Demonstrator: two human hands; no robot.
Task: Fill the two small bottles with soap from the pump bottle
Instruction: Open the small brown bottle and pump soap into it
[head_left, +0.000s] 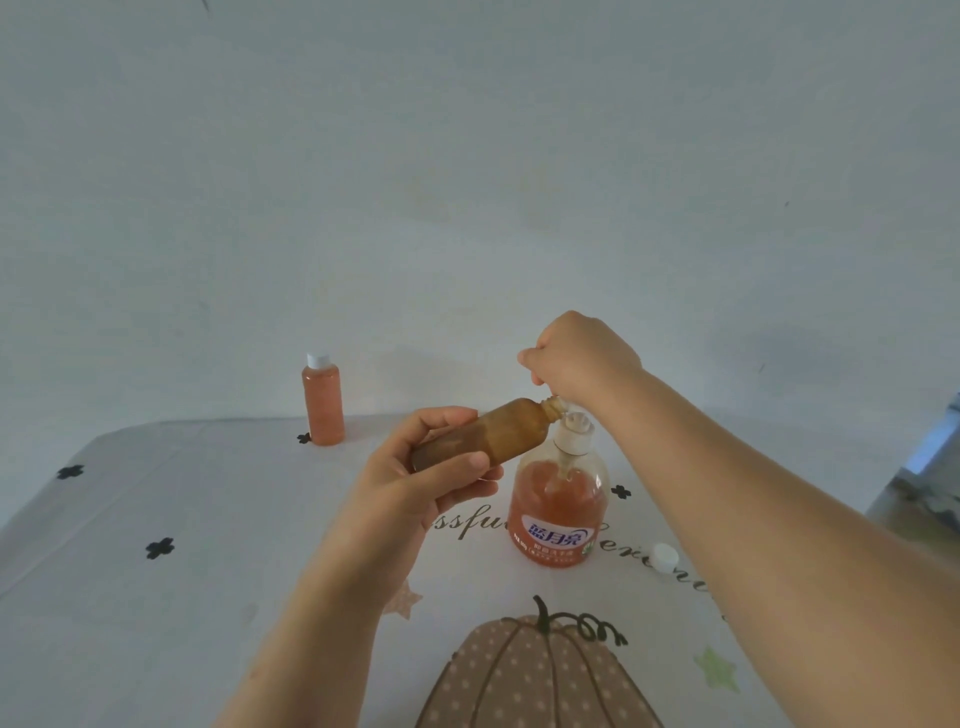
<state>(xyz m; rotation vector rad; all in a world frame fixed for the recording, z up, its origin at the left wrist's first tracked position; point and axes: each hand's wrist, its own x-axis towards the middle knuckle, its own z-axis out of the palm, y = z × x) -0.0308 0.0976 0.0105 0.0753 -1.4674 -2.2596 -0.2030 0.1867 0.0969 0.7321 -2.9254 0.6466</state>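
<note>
An uncapped small bottle (488, 434), partly filled with orange soap, is held tilted at centre frame, its mouth at the nozzle of the pump bottle (558, 509) standing on the tabletop (156, 597). The left hand (415, 483) has its fingers wrapped round the bottle's base; the right hand (582, 358) curls its fingers over the pump head. Slow presses, with the mouth kept under the nozzle, should prevent drips. A second small bottle (323, 402), full and capped, stands further left; a white cap (665, 557) lies to the right.
</note>
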